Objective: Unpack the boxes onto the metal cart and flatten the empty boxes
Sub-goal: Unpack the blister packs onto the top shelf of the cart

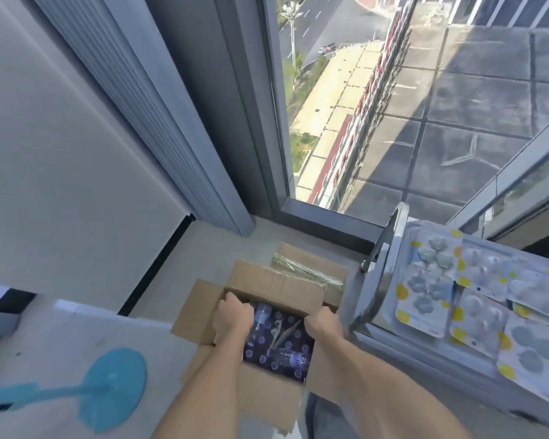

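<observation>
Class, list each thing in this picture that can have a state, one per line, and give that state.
Cardboard box: open, flaps spread, dark packets inside.
Dark packets: in the box, not yet unpacked.
Left hand: inside the box, on the packets; grip unclear.
Right hand: at the box's right edge; grip unclear.
Metal cart: loaded.
Blister packs: lying flat on the cart.

A plain off-white wall (61, 137) fills the left side, meeting a ribbed grey vertical panel (133, 99) and a dark grey window frame (235, 122). The tall floor-level glass window (409, 99) shows a sunlit street and paved rooftop far below. The pale grey floor (210, 245) carries a round turquoise-blue fan base (114, 388).
</observation>
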Demonstrator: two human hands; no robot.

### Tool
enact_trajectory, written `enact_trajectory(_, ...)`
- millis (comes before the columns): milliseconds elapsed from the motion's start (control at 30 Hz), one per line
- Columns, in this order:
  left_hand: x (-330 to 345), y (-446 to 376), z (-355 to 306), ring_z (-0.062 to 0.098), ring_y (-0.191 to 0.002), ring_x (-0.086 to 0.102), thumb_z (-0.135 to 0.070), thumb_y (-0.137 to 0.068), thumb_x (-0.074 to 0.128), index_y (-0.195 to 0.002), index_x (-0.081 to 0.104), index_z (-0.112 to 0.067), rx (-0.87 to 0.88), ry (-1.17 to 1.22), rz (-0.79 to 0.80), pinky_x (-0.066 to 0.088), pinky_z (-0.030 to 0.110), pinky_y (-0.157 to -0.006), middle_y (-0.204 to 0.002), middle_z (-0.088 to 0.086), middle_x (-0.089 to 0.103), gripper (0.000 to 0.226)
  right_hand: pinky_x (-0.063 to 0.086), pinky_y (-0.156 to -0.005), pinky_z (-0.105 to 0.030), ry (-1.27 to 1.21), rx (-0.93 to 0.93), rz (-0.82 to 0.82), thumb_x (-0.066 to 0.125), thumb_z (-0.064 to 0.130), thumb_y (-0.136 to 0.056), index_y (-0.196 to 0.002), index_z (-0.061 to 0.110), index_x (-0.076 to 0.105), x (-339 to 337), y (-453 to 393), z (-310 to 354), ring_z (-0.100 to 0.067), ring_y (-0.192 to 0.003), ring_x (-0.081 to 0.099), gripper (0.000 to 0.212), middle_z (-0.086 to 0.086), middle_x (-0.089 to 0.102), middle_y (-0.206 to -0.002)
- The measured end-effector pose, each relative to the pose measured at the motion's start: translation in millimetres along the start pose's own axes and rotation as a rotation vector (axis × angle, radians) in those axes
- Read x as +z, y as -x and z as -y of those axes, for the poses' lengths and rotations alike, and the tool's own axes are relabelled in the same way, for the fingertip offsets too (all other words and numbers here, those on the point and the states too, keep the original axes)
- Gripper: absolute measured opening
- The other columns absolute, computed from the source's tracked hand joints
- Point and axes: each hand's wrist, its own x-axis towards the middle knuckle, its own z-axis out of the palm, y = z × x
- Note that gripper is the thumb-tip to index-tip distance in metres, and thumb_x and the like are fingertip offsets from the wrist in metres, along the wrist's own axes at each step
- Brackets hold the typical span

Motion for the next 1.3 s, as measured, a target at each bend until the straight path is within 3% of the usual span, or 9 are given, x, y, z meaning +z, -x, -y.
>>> enact_trajectory(133,7,-59,15,0.035,-0.116,0.057,-0.014,-0.09,0.05,-0.133,0.046,-0.008,-0.013,0.016,0.02,0.049,0.041,-0.093,-0.128,0.017,0.057,0.044,0.044,-0.071,-0.027,-0.068,0.098,0.018,0.05,0.017,-0.093,-0.113,0.005,0.062,38,-49,22,-0.026,-0.093,0.061,0.027,-0.01,0.064,-0.103)
enact_trajectory(300,61,-148,49,0.033,-0.106,0.059,-0.017,-0.096,0.043,-0.108,0.059,-0.008,0.016,-0.111,0.118,0.049,0.036,-0.087,-0.116,0.013,0.062,0.022,0.043,-0.072,-0.025,-0.111,0.215,-0.012,0.053,0.014,-0.085,-0.105,0.005,0.066,104,-129,31,-0.032,-0.105,0.064,0.025,-0.016,0.069,-0.112)
enact_trajectory(433,128,-211,78,0.029,-0.091,0.058,-0.014,-0.086,0.05,-0.092,0.053,-0.017,0.066,-0.2,0.198,0.051,0.037,-0.083,-0.112,0.012,0.059,0.007,0.047,-0.079,-0.028,-0.122,0.24,0.009,0.054,0.015,-0.088,-0.107,0.005,0.068,172,-190,35,-0.032,-0.107,0.063,0.025,-0.017,0.068,-0.113)
enact_trajectory(633,232,-289,102,0.029,-0.107,0.054,-0.015,-0.088,0.052,-0.106,0.059,-0.014,0.274,-0.452,0.402,0.042,0.033,-0.078,-0.115,0.007,0.06,0.019,0.051,-0.079,-0.034,-0.005,0.221,-0.029,0.05,0.012,-0.088,-0.106,0.002,0.061,255,-289,21,-0.037,-0.103,0.062,0.023,-0.019,0.064,-0.111)
enact_trajectory(767,283,-350,120,0.029,-0.112,0.052,-0.01,-0.088,0.054,-0.111,0.06,-0.013,0.36,-0.524,0.345,0.044,0.039,-0.085,-0.119,0.01,0.055,0.024,0.047,-0.083,-0.04,0.165,0.067,-0.082,0.05,0.01,-0.089,-0.123,0.009,0.052,313,-356,-1,-0.038,-0.107,0.054,0.035,-0.018,0.054,-0.118)
enact_trajectory(867,316,-393,122,0.032,-0.11,0.052,-0.005,-0.089,0.056,-0.116,0.053,-0.011,0.358,-0.463,0.26,0.045,0.04,-0.086,-0.121,0.014,0.051,0.027,0.045,-0.079,-0.042,0.512,-0.177,-0.179,0.057,0.015,-0.087,-0.112,0.012,0.059,359,-395,-18,-0.036,-0.107,0.05,0.025,-0.014,0.052,-0.115)
enact_trajectory(967,341,-421,138,0.032,-0.1,0.054,0.001,-0.087,0.055,-0.111,0.052,-0.012,0.507,-0.528,0.154,0.043,0.039,-0.078,-0.111,0.014,0.054,0.027,0.042,-0.092,-0.045,0.716,-0.343,-0.149,0.065,0.015,-0.078,-0.098,0.014,0.071,389,-419,-24,-0.036,-0.118,0.049,0.021,-0.012,0.062,-0.113)
enact_trajectory(1133,357,-428,187,0.035,-0.097,0.056,-0.004,-0.082,0.061,-0.12,0.056,-0.012,0.88,-0.691,0.173,0.045,0.042,-0.077,-0.121,0.017,0.054,0.039,0.039,-0.093,-0.039,0.745,-0.184,0.021,0.059,0.014,-0.088,-0.111,0.021,0.066,399,-432,-35,-0.027,-0.118,0.049,0.025,-0.005,0.064,-0.116)
enact_trajectory(1300,361,-419,170,0.047,-0.095,0.059,-0.002,-0.092,0.039,-0.116,0.053,-0.007,0.323,-0.267,0.11,0.04,0.046,-0.077,-0.103,0.027,0.066,0.029,0.04,-0.086,-0.036,0.813,-0.113,-0.023,0.055,0.019,-0.089,-0.12,0.02,0.06,412,-425,-40,-0.027,-0.115,0.048,0.032,-0.006,0.06,-0.12)
